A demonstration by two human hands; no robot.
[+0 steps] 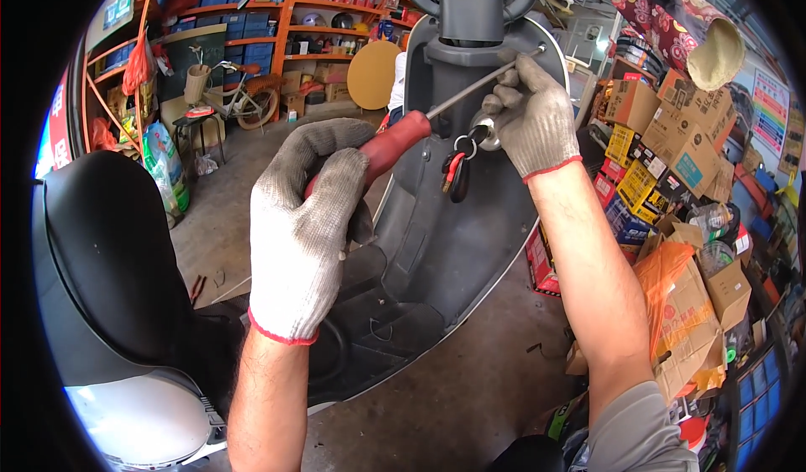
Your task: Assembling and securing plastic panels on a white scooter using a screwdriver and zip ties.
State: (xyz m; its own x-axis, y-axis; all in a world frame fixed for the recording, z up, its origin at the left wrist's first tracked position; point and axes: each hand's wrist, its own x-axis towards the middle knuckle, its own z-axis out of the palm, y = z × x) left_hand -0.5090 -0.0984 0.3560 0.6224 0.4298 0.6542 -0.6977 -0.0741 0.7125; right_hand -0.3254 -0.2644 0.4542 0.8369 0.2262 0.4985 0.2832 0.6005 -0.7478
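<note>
My gloved left hand [309, 212] is closed around the red handle of a screwdriver [405, 134], whose long metal shaft slants up to the upper right of a scooter's dark front panel [432, 228]. My gloved right hand [529, 119] has its curled fingers at the shaft near the tip, by a small fastener [541, 49] on the panel's edge; the exact contact point is partly hidden. Beside and below that hand, a key ring with keys and a black fob [460, 182] hangs at the ignition.
The black seat [109, 262] fills the left. Behind it are a white bicycle [231, 102], orange shelving [285, 18] and a round tan board [376, 75]. Cardboard boxes [663, 119] are piled along the right, with torn cartons [688, 338] nearer. A patterned hanging item [672, 18] is at upper right.
</note>
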